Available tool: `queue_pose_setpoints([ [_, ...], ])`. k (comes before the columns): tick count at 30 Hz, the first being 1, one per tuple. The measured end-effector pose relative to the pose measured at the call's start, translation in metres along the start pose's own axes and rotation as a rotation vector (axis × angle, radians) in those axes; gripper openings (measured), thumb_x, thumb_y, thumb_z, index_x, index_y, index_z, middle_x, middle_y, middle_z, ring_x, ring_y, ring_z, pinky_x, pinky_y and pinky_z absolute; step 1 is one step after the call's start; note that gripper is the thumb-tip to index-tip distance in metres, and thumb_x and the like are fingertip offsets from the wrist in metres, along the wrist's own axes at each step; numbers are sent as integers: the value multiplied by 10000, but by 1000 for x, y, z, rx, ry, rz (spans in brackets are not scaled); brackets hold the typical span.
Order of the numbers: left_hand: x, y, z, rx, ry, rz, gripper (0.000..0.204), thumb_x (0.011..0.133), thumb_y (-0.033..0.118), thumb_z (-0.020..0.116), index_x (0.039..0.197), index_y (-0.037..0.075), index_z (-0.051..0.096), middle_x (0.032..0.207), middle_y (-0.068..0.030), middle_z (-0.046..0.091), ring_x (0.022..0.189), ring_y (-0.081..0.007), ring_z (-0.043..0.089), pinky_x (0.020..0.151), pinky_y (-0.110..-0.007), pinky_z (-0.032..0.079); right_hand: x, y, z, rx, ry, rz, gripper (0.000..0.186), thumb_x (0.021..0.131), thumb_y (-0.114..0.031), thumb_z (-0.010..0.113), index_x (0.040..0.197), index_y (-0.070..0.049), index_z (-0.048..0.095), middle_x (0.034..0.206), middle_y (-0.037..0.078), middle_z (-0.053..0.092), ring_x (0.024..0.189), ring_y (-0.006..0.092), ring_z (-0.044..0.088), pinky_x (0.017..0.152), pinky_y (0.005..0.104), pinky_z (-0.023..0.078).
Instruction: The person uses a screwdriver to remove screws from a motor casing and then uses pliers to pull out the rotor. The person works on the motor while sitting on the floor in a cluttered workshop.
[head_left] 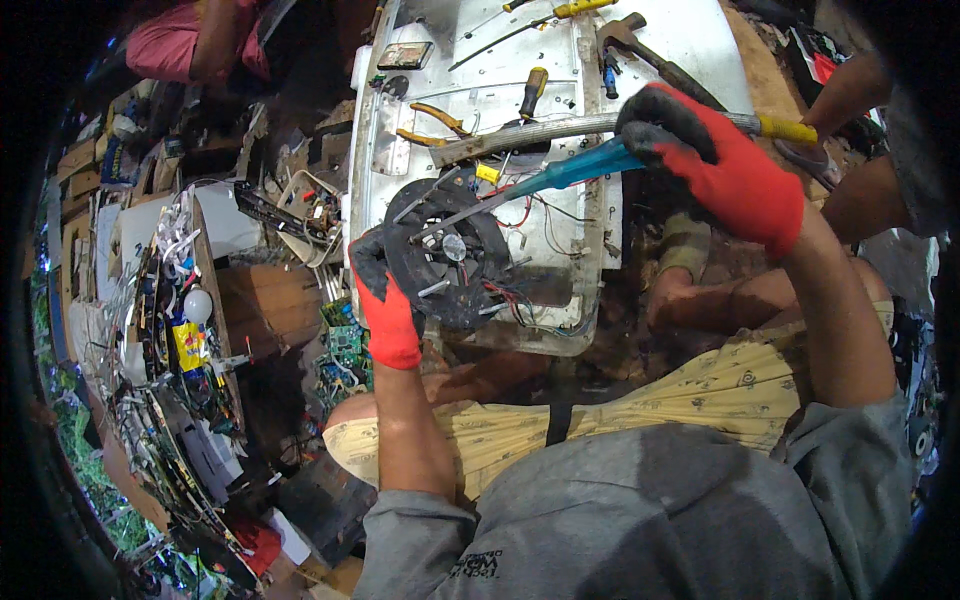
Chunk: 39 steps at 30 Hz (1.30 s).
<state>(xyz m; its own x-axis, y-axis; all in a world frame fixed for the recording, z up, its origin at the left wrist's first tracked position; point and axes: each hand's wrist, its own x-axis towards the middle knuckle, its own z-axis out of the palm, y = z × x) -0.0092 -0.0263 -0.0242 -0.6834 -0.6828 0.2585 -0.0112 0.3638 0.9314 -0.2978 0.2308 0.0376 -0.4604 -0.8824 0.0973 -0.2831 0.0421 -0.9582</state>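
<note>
My right hand (725,175), in a red glove with dark fingers, is closed on a screwdriver with a translucent blue handle (585,166). Its shank slants down to the left, and the tip reaches into a round black part (400,255) with metal posts and a round centre, like a motor housing. At that part's left edge, my gloved left hand (385,315) grips the rim; some fingers are hidden behind it. A grey ridged bar (540,133) with a yellow end passes by my right hand; whether my fingers hold it too, I cannot tell. Thin wires (515,300) trail from the part.
The white panel (460,95) under the work carries orange-handled pliers (435,122), a yellow-and-black screwdriver (534,92), a hammer (640,45) and a phone-like slab (405,55). Scrap and a circuit board (343,345) crowd the left. Other people's limbs show at upper left and right.
</note>
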Motion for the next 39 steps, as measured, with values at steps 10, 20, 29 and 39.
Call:
queue_pose_setpoints([
  [10,1,4,-5,81,-6,1,300,971,212,602,1195,29,522,1105,-49,549,986,-139,522,892,-311,450,5,-10,-11,-62,-57,307,543,950,-99,598,1461,-39,421,1339,99,573,1188,174,552,1019,305,443],
  [20,1,1,-4,56,2,6,295,967,150,596,1225,30,518,1123,-48,559,993,-146,546,890,-303,463,2,2,9,-132,180,60,391,966,-144,591,1334,-40,510,1191,81,648,1081,172,601,948,308,478],
  [29,-1,2,-4,58,7,16,277,975,157,593,1212,29,526,1113,-55,556,998,-138,526,909,-310,444,5,-7,-2,66,32,149,340,963,-149,595,1286,-63,530,1129,39,639,1002,128,602,902,285,479],
  [39,-1,9,2,27,-10,-45,281,980,192,574,1203,32,509,1107,-48,536,989,-140,509,887,-304,438,9,-11,-7,13,14,225,366,970,-191,603,1304,-58,539,1183,52,619,1020,125,604,909,278,476],
])
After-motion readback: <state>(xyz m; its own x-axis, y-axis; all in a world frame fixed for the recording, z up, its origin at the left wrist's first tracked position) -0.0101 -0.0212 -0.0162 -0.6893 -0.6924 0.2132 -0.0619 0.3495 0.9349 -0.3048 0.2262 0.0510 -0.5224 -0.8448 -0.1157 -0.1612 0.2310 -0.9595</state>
